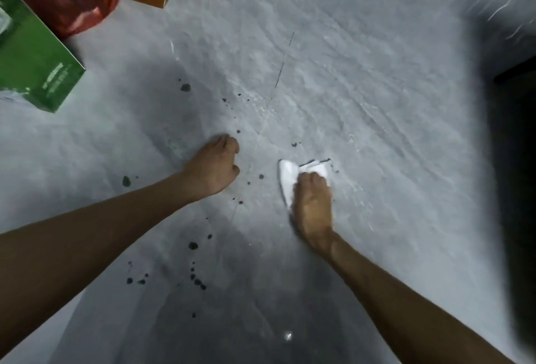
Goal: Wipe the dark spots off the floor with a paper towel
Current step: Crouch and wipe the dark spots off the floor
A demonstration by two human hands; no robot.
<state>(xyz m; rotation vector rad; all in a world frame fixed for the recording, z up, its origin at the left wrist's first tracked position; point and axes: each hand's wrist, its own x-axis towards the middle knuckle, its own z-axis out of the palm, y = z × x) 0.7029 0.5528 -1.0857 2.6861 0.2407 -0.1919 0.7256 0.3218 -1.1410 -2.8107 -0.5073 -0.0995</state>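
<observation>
Dark spots (193, 245), small blackish blots and flecks, lie scattered across the pale grey marbled floor (377, 108), from near the green cardboard box (37, 65) at the far left down to a cluster close to the person. The crumpled white paper towel (290, 173) is on the floor right of the middle, under the right hand (313, 207), whose curled fingers bunch it and press it down. Its far edge touches a dark smear, and one blot sits just beyond it. The left hand (216, 165) is closed in a loose fist with nothing in it, resting on the floor among the spots, apart from the towel. I judge the wiping barely begun: only the patch at the towel is being worked, while the blots around the left hand, the far ones near the box and the whole near cluster between the forearms look untouched. The floor right of the towel shows no spots.
</observation>
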